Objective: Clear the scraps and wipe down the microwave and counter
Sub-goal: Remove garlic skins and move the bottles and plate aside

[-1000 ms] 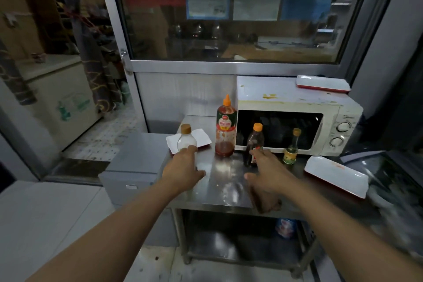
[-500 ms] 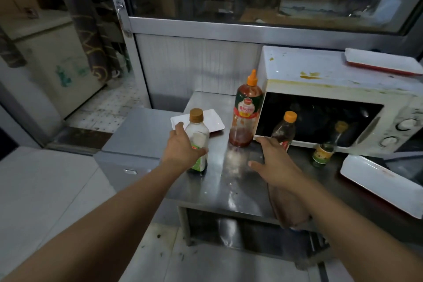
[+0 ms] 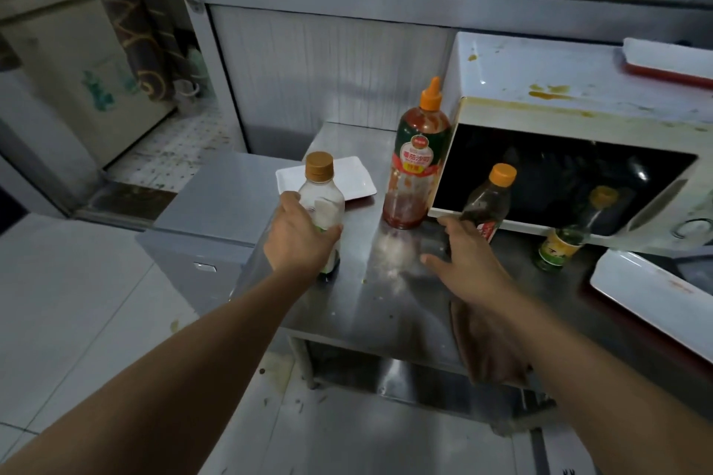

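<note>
- Both hands have advanced since the earlier frame: left hand [image 3: 299, 239], fingers curled, now grips the clear bottle [image 3: 323, 200]; right hand [image 3: 465, 262], fingers spread and holding nothing, reaches for the dark bottle [image 3: 487, 204].
- Microwave [image 3: 578, 89] top is stained; crumbs lie on the surface [image 3: 386, 305].
- Judgement: bottles are being cleared before wiping; brown cloth [image 3: 486, 355] lies at front edge.

Sauce bottle [image 3: 418, 162] left of microwave [image 3: 571, 150]; plate [image 3: 349, 179] behind small bottle [image 3: 322, 200].

Steel counter [image 3: 389, 305]: microwave [image 3: 578, 116] at 2 o'clock, 4 bottles w/ orange caps in front, white plates at 11 & 3.
</note>
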`<state>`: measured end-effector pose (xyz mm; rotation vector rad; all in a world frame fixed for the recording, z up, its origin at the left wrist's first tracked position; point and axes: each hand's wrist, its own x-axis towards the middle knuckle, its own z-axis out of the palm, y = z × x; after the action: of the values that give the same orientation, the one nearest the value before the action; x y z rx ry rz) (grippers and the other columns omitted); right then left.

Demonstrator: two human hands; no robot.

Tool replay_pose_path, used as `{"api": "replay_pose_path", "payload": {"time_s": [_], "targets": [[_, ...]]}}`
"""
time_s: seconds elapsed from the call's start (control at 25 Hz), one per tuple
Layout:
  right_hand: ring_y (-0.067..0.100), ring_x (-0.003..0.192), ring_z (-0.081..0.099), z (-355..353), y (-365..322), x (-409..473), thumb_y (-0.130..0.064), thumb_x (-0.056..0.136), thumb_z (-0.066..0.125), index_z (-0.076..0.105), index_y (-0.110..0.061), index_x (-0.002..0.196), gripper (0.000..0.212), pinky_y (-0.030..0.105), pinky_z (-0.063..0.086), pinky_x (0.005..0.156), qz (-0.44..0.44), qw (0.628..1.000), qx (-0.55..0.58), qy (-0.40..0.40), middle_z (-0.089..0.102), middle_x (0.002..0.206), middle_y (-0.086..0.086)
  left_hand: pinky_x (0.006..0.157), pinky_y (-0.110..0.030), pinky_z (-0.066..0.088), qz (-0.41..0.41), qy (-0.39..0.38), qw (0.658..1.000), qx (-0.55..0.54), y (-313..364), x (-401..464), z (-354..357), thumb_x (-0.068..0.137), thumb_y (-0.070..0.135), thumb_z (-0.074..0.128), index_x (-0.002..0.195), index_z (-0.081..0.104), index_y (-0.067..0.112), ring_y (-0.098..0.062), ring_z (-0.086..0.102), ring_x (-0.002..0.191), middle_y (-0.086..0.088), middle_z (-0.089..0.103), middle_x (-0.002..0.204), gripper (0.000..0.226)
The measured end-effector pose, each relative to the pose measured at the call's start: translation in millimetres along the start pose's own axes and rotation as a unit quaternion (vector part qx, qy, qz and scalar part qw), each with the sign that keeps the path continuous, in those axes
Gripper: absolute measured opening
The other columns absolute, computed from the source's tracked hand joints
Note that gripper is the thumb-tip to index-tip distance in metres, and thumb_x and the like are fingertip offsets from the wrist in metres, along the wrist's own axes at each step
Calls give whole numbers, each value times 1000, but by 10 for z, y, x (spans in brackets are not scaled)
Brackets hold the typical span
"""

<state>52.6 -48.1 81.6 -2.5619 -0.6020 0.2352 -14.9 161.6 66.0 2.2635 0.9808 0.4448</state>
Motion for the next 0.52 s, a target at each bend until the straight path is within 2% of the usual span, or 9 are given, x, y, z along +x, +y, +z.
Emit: {"api": "replay_pose_path", "payload": {"time_s": [0.16, 0.32, 0.52], "targets": [[27, 130, 40, -93, 129, 62, -30, 87, 65, 33, -13, 140, 65, 33, 36, 102, 39, 998, 27, 33, 39, 141, 13, 88, -46, 52, 34, 10, 999, -3, 202, 43, 55, 71, 45, 76, 126, 34, 18, -29, 57, 113, -8, 58, 123, 74], [31, 121, 46, -205, 293, 175, -26, 82, 70, 40, -11, 131, 59, 35, 41, 97, 86, 989, 39, 111, 44, 131, 14, 84, -45, 54, 53, -13, 998, -16, 462, 56, 197, 72, 46, 75, 125, 33, 20, -28, 60, 110, -6, 59, 123, 72], [34, 127, 38, -167, 554, 426, -26, 73, 78, 32, -9, 137, 80, 43, 38, 103, 147, 968, 59, 197, 36, 135, 15, 77, -38, 48, 64, -10, 998, 7, 639, 84, 416, 70, 47, 76, 124, 36, 19, -27, 60, 105, -3, 62, 115, 72]]}}
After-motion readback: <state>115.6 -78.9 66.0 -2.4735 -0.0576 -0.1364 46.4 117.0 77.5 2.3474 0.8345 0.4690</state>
